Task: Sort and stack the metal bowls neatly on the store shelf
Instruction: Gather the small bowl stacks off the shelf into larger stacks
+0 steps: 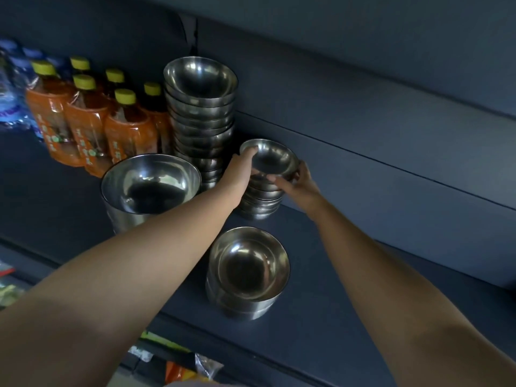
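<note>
Both hands meet at mid-frame on a small metal bowl (272,160): our left hand (241,170) curls over its left rim with the thumb on the lip, and our right hand (300,182) pinches its lower right edge with bent fingers. We hold this bowl at the top of a short stack of small bowls (261,202) standing on the dark shelf (349,275); whether it rests fully on the stack or sits just above it, we cannot tell. Just left of this stack rises a tall stack of bowls (201,118), leaning slightly, its top bowl open toward us. Below centre stands a low stack of wider bowls (247,275), apart from the others. At centre left, partly behind our left forearm, sits a large steel bowl (150,181) on a steel base. At upper left stand orange drink bottles (86,118) with yellow caps, and beyond them blue-wrapped water bottles (11,88). Packaged goods (178,364) show at the bottom edge.
</note>
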Demonstrator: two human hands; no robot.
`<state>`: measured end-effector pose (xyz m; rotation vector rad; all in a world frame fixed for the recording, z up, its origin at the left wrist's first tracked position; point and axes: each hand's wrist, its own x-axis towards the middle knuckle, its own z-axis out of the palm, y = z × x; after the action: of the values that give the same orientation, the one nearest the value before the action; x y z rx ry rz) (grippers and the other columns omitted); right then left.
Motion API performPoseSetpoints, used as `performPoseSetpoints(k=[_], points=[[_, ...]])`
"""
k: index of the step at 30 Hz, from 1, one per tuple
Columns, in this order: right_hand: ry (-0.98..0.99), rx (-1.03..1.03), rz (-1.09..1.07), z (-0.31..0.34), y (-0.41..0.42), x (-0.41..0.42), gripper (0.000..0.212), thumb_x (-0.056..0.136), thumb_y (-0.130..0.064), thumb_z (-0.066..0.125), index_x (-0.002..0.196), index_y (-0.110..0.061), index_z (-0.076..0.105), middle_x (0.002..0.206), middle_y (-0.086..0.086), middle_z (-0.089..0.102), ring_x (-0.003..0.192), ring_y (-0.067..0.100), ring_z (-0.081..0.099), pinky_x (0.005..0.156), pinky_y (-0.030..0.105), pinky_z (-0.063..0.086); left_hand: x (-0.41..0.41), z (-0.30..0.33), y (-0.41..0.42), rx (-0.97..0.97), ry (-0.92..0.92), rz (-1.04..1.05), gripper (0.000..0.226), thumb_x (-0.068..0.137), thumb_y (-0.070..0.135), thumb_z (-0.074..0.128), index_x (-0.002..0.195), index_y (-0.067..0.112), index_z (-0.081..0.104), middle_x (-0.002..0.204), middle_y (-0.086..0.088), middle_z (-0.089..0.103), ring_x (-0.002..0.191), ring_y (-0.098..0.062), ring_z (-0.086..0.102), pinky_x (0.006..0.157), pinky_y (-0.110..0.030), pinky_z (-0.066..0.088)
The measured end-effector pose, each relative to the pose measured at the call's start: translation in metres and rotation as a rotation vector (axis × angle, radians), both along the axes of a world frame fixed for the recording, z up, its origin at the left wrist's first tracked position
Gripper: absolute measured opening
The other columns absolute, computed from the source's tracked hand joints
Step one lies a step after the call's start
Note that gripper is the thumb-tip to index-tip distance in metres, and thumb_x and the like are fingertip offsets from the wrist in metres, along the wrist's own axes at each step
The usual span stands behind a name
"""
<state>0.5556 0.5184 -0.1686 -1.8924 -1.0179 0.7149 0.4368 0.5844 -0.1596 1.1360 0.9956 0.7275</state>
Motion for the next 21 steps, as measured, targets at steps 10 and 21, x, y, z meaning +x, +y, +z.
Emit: performPoseSetpoints(k=[10, 21], points=[[-0.287, -0.002, -0.102, 0.023, -0.039, 0.001, 0.068, 0.086, -0.040, 0.063, 0.143, -0.015, 0.036, 0.147, 0.005, 0.040, 0.136, 0.017, 0.038, 0.105, 0.021, 0.031, -0.023, 0.021, -0.030, 0.501, 0.073, -0.008, 0.051, 0.097, 0.026, 0.042, 0.145, 0.013, 0.030, 0.152, -0.002, 0.030, 0.139, -0.014, 0.027, 0.111, -0.023, 0.019], [-0.690, -0.269, -0.189, 0.021, -0.140, -0.026, 0.034, 0.089, -0.046, 0.057, 0.102, -0.016, 0.067, 0.107, -0.002, 0.067, 0.099, 0.018, 0.061, 0.079, 0.029, 0.049, -0.011, 0.014, -0.070, 0.765, 0.279, -0.406, 0.018, 0.090, 0.025, 0.052, 0.098, 0.017, 0.066, 0.096, 0.002, 0.069, 0.099, -0.013, 0.062, 0.089, -0.027, 0.046]])
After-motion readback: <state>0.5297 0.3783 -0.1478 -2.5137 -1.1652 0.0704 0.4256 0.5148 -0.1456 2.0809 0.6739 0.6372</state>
